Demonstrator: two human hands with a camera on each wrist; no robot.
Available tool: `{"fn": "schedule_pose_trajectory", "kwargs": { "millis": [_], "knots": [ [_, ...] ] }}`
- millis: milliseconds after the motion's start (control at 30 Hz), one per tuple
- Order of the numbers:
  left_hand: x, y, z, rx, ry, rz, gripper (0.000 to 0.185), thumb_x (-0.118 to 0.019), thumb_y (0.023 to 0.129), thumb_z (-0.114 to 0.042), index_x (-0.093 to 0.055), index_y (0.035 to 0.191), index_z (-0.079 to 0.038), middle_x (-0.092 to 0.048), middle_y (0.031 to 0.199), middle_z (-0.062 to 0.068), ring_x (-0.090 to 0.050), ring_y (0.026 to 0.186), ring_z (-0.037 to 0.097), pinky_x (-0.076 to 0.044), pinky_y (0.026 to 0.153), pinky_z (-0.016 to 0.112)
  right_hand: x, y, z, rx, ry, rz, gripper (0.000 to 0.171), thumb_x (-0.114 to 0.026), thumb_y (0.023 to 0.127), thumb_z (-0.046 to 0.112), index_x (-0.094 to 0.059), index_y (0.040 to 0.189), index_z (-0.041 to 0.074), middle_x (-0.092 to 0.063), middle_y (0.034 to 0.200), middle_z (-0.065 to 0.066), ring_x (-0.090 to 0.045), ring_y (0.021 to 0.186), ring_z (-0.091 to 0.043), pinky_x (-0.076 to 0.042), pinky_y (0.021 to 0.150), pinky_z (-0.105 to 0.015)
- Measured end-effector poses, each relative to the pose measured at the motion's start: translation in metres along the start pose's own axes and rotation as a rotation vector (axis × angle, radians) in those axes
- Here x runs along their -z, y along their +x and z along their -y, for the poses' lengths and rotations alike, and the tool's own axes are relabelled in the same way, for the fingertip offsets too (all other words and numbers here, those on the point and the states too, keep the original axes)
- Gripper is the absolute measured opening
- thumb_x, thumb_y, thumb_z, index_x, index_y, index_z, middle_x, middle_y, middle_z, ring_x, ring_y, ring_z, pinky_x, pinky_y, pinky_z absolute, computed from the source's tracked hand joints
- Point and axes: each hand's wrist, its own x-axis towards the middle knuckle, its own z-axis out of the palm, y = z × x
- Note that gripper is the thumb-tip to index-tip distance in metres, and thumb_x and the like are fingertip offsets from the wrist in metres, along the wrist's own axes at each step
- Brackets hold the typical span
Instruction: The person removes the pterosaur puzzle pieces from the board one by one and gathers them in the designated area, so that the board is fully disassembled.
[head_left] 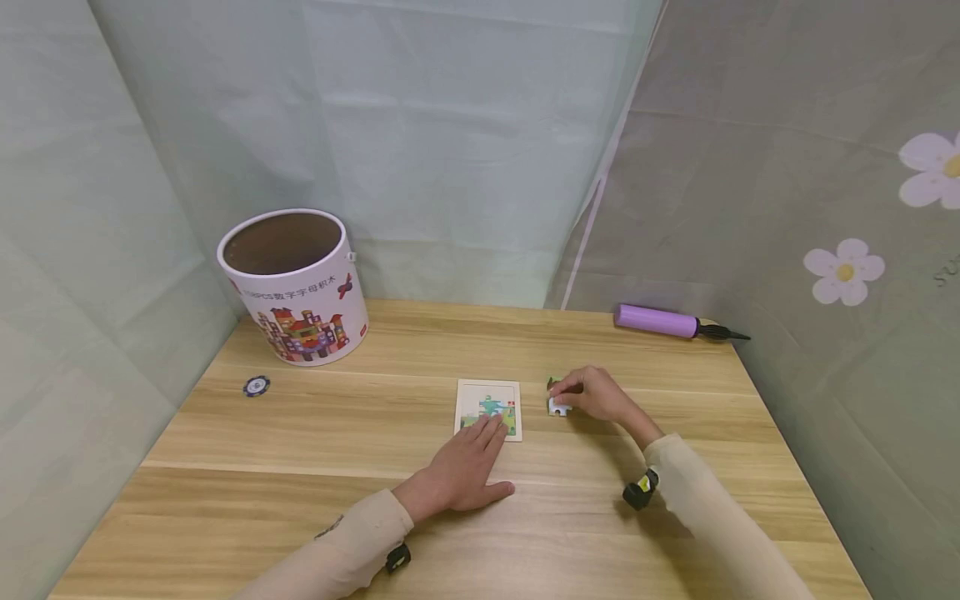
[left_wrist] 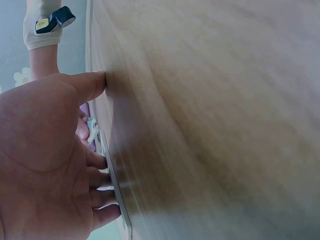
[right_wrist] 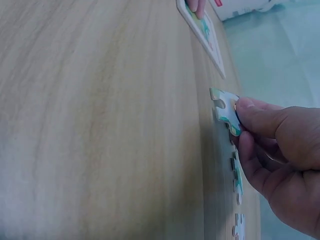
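At the far left of your table (head_left: 225, 500) stands a white bucket (head_left: 333, 308) printed with toy blocks, and just nearer to you lies a round chip (head_left: 257, 386). Next comes your left hand (head_left: 463, 467), its fingers straight and resting on the near part of the puzzle board (head_left: 467, 396), its thumb stretched out to the right. That pale-framed board lies in the middle of the table, partly filled with a picture. Just right of it, your right hand (head_left: 596, 396) pinches a white-and-green puzzle piece (right_wrist: 227, 107) between thumb and fingers, with other pieces (right_wrist: 238, 175) close by. At the far right lies a purple pump (head_left: 656, 322), its black nozzle pointing right
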Motion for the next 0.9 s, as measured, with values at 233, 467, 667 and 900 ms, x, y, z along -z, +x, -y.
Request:
{"fn": "schedule_pose_trajectory", "kwargs": {
  "millis": [233, 467, 667, 900],
  "knots": [
    [0.0004, -0.0008, -0.0002, 0.000, -0.006, 0.004, 0.085, -0.052, 0.101, -0.056, -0.033, 0.157, 0.004, -0.028, 0.165, 0.022, -0.028, 0.153, 0.036, -0.029, 0.123, 0.045, -0.0036, -0.0016, -0.0019, 0.065, -0.052, -0.011, 0.009, -0.079, 0.088, 0.012, -0.083, 0.097, 0.011, -0.078, 0.095, -0.001, -0.069, 0.087, -0.012, -0.056, 0.078, -0.027],
    [-0.0006, 0.0001, -0.0005, 0.008, -0.003, 0.012, 0.085, -0.051, 0.101, -0.057, -0.032, 0.157, 0.003, -0.026, 0.166, 0.020, -0.026, 0.154, 0.035, -0.027, 0.124, 0.044, -0.0067, -0.0022, -0.0029, 0.100, -0.152, -0.030, 0.007, -0.080, 0.088, 0.016, -0.083, 0.093, 0.014, -0.077, 0.093, 0.000, -0.070, 0.090, -0.017, -0.056, 0.085, -0.038],
    [-0.0014, -0.0001, -0.0006, 0.006, 0.018, 0.008, 0.085, -0.050, 0.101, -0.058, -0.032, 0.158, 0.002, -0.026, 0.166, 0.020, -0.026, 0.154, 0.035, -0.028, 0.123, 0.044, -0.0066, -0.0019, -0.0040, 0.114, -0.164, -0.039, 0.006, -0.081, 0.088, 0.016, -0.083, 0.092, 0.013, -0.077, 0.093, 0.000, -0.071, 0.089, -0.017, -0.057, 0.083, -0.037],
    [0.0014, -0.0009, -0.0024, -0.002, 0.032, -0.008, 0.083, -0.053, 0.100, -0.057, -0.036, 0.156, 0.003, -0.031, 0.164, 0.020, -0.031, 0.151, 0.036, -0.032, 0.122, 0.045, -0.0007, 0.0022, 0.0003, 0.099, -0.110, -0.027, 0.009, -0.079, 0.089, 0.014, -0.083, 0.097, 0.011, -0.077, 0.094, -0.001, -0.067, 0.084, -0.011, -0.057, 0.076, -0.028]
  ]
}}
